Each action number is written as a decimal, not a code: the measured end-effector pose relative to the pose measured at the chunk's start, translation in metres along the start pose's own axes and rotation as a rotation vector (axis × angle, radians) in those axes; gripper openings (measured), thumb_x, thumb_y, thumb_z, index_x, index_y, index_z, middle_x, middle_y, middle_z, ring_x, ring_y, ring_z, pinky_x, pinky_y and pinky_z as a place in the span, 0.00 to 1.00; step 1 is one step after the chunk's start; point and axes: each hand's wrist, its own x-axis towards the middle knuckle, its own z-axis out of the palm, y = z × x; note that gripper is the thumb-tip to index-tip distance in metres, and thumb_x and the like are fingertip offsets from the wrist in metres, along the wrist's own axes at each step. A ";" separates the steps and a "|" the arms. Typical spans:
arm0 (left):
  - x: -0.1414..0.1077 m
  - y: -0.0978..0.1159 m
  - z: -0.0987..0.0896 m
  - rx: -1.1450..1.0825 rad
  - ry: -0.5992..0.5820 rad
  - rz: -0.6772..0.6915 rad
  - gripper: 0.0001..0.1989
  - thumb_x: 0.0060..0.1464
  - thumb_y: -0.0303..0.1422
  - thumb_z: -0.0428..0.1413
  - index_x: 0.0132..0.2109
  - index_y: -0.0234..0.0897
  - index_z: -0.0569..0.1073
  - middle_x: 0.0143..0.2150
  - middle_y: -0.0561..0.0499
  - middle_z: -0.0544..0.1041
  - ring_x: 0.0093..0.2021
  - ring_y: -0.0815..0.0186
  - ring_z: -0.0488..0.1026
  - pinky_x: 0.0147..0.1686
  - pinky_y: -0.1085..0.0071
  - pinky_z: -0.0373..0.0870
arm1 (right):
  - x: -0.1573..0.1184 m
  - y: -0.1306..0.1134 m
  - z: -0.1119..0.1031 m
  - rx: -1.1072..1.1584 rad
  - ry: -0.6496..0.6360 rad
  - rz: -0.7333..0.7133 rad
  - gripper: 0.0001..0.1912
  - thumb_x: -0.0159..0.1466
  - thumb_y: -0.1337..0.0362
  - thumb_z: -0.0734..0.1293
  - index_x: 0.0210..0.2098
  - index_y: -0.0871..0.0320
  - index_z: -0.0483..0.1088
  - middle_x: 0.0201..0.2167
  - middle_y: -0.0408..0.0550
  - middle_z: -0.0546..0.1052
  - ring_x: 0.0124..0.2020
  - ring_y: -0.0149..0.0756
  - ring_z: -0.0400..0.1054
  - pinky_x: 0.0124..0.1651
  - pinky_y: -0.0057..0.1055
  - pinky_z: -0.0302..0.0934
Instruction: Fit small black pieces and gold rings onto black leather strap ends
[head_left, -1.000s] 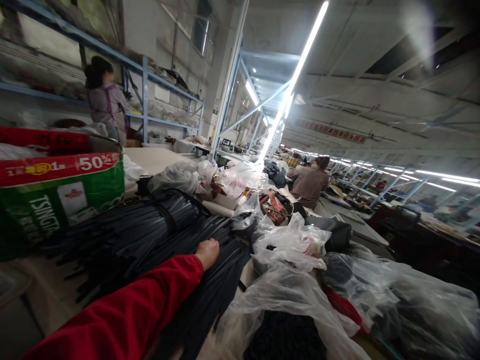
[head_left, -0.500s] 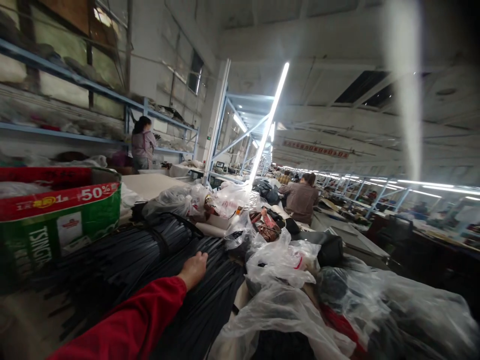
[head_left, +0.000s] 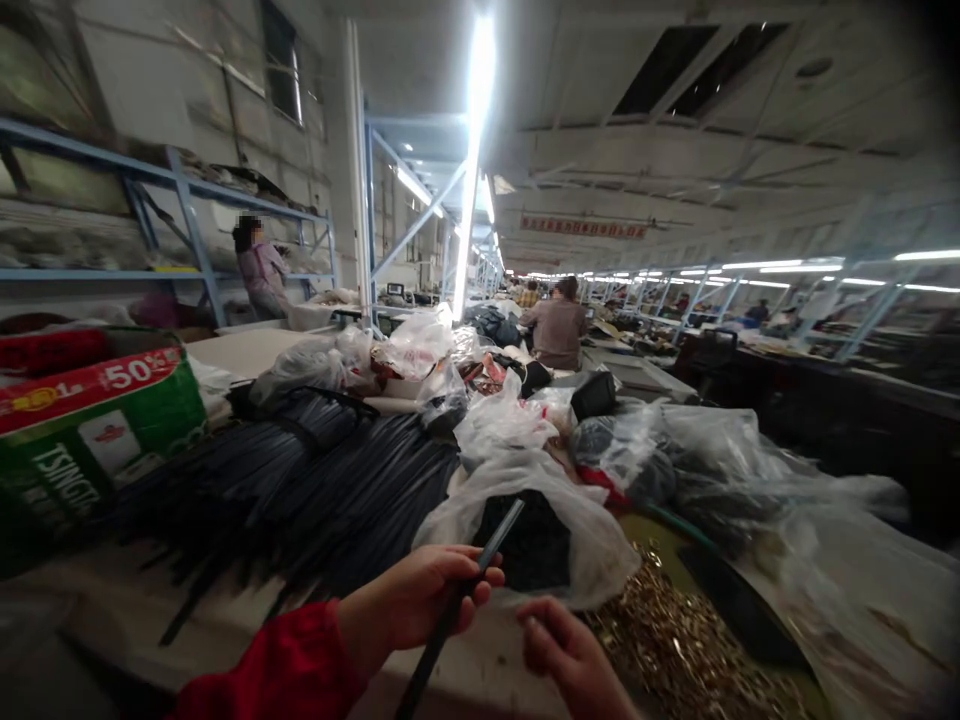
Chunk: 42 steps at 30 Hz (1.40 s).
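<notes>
My left hand (head_left: 431,595), in a red sleeve, is closed on a dark strap (head_left: 480,565), pinching it between thumb and fingers with one end pointing up and away. My right hand (head_left: 566,655) is just to the right of it, fingers curled inward; whether anything small is in them is hidden. A big bundle of dark straps (head_left: 375,480) lies on the table to the left. Beyond both hands, an open clear plastic bag (head_left: 600,540) holds black pieces (head_left: 529,540). Many small gold-coloured metal pieces (head_left: 667,640) fill a round container close to my right hand.
A green and red cardboard box (head_left: 142,420) stands at the left. Plastic bags (head_left: 712,450) heap up along the table's back and right. Co-workers (head_left: 559,325) are farther off, one by the blue shelves (head_left: 187,225).
My left hand has come off the strap bundle toward me with one strap in its grip. The view has turned to the right and down, and my right hand has appeared.
</notes>
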 end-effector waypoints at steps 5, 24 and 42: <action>-0.015 -0.042 0.026 -0.033 -0.083 -0.059 0.17 0.42 0.22 0.54 0.43 0.27 0.69 0.35 0.48 0.72 0.27 0.75 0.71 0.19 0.83 0.64 | -0.010 -0.009 -0.017 0.374 0.199 0.141 0.23 0.53 0.45 0.62 0.37 0.59 0.66 0.18 0.38 0.66 0.19 0.27 0.58 0.22 0.24 0.53; 0.006 -0.048 -0.040 0.651 0.153 0.017 0.15 0.48 0.41 0.49 0.35 0.32 0.66 0.17 0.59 0.64 0.11 0.79 0.52 0.12 0.78 0.43 | 0.030 0.019 0.003 -0.001 0.035 0.173 0.18 0.53 0.48 0.59 0.26 0.58 0.63 0.15 0.39 0.65 0.15 0.27 0.57 0.19 0.26 0.53; 0.082 -0.026 -0.048 -0.144 0.084 -0.183 0.11 0.46 0.26 0.54 0.39 0.28 0.71 0.36 0.46 0.73 0.24 0.76 0.66 0.18 0.82 0.61 | 0.132 0.048 -0.039 -1.234 -0.079 0.151 0.04 0.59 0.67 0.59 0.31 0.59 0.65 0.32 0.50 0.71 0.33 0.36 0.67 0.32 0.29 0.52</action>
